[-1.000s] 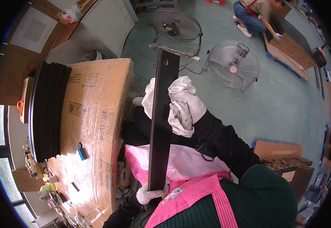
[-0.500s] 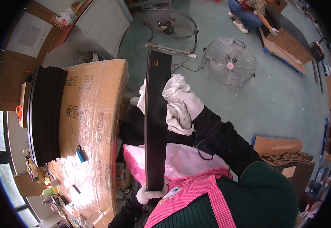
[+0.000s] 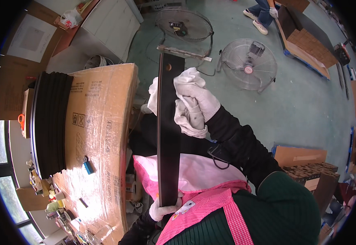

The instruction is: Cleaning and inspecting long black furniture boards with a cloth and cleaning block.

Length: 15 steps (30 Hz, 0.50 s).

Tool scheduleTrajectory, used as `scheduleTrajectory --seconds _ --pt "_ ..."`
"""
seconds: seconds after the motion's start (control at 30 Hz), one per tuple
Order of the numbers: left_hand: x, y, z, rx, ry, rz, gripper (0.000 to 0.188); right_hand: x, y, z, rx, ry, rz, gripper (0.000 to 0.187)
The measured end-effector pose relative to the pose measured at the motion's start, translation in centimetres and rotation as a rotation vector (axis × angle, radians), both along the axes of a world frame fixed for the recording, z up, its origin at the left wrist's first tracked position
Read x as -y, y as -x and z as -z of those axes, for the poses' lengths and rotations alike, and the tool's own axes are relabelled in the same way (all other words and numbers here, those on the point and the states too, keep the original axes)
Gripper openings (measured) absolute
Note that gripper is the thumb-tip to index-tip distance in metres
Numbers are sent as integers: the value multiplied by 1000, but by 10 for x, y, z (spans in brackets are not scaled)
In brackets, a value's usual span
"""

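Green concrete floor point(image 3: 308, 114) fills most of what we see. Landmark for us is the long flat black metal bar point(image 3: 168, 134), running near upright through the middle of the view, with a round hole and a grey metal hinge plate point(image 3: 182, 53) at its far end. Left of the bar lies a big plastic-wrapped brown cardboard slab point(image 3: 100, 134) serving as the bench, and on its far left side a stack of black flat panels point(image 3: 51, 122) stands on edge. A small blue object point(image 3: 89, 167) sits on the cardboard, left of the bar's lower half. Beyond the bar's far end, two round wire-guard floor fans point(image 3: 249, 65) rest on the floor. Right of the bar's lower half sits an open brown cardboard box point(image 3: 300, 157).

Our hands, both in white gloves, are well apart along the bar. Right hand point(image 3: 196, 98) presses a crumpled white cloth point(image 3: 188, 118) against the bar's upper right edge, fingers closed around the cloth. Left hand point(image 3: 163, 210) is clamped on the bar's near end, at our pink checked apron point(image 3: 210, 212).
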<state>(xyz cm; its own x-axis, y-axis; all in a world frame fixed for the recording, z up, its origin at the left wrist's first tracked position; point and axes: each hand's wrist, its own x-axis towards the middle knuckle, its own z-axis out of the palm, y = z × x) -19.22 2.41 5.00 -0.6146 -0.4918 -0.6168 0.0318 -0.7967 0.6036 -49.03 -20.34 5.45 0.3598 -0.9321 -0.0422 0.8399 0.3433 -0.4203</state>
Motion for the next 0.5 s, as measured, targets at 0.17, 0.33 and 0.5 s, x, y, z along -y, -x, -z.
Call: scheduleTrajectory --seconds 0.17,0.33,0.5 --pt "0 1 0 6 20 -25 61 4 -6 -9 -130 -136 65 11" --pt "-2 2 -1 -11 9 -32 62 3 -6 -12 -162 74 158 10" --pt "1 0 -2 -31 -2 -7 56 5 -9 -16 -127 24 128 9"
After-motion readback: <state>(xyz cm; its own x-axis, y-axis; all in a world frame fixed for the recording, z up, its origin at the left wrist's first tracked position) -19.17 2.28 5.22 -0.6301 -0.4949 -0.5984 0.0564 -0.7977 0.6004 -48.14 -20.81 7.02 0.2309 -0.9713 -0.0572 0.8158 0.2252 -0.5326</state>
